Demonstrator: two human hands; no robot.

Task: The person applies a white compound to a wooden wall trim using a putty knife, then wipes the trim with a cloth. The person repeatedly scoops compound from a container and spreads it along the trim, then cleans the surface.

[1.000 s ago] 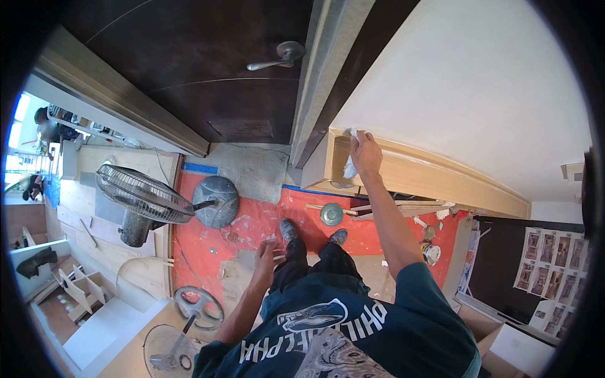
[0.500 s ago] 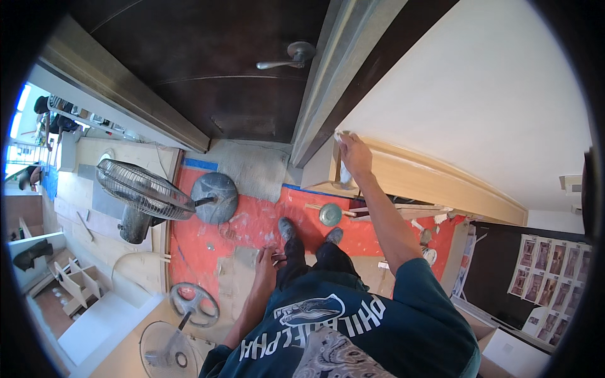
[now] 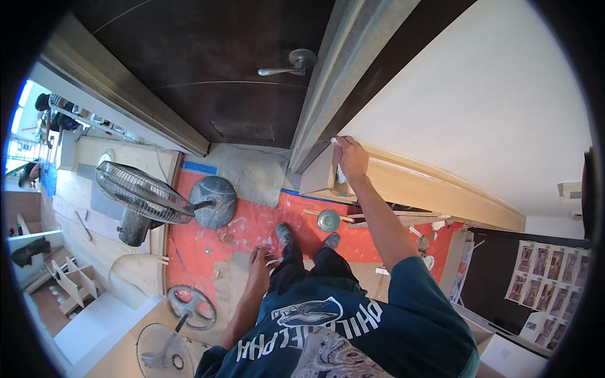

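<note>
My right hand (image 3: 351, 157) reaches out to the left end of a pale wooden ledge (image 3: 416, 183) along the foot of a white wall (image 3: 466, 94). Its fingers are closed on a crumpled white rag (image 3: 341, 174), with bits showing above and below the grip. The fingertips are beside the dark edge of the door trim. Low by my left thigh hangs my left hand (image 3: 259, 263), its fingers loosely bent and apart. I see nothing held in it.
Ahead is a dark door (image 3: 220, 69) with a lever handle (image 3: 287, 68). A standing fan (image 3: 145, 192) is at the left, another fan (image 3: 165, 358) at lower left. Near my shoes a green round lid (image 3: 328, 220) and wooden strips lie on red floor covering (image 3: 252, 217).
My right hand with the rag has shifted slightly left and down at the ledge's end. My left hand has moved a little left, its fingers looser.
</note>
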